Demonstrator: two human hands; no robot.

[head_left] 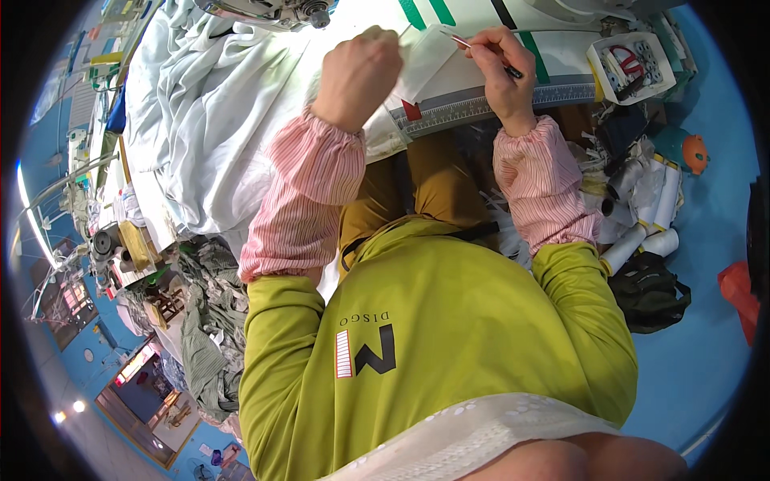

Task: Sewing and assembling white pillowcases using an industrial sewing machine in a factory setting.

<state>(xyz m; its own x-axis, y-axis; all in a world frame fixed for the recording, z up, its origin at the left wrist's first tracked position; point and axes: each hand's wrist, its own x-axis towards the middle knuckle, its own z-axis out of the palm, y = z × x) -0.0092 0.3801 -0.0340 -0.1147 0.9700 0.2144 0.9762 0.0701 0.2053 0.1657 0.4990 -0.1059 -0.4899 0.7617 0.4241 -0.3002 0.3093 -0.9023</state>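
My left hand (361,76) is closed over the white work surface, back of the hand up. Its fingertips are hidden, so what they grip does not show. Right beside it lies a thin white piece of cloth (425,60). My right hand (507,68) pinches a slim pen-like tool (460,41) with a dark rear end, its tip pointing left at the top of that piece. The exact kind of tool is too small to make out. Under both wrists runs a grey ruler strip (473,104) along the near edge, with a red tab (411,111) on it.
A sewing machine head (277,12) stands at the top. White fabric (208,120) is heaped left. At right, a white box (634,68) holds red-handled scissors and bobbins. Thread cones (666,196) and a dark bag (650,293) lie below it; green-grey garments (212,321) are piled at lower left.
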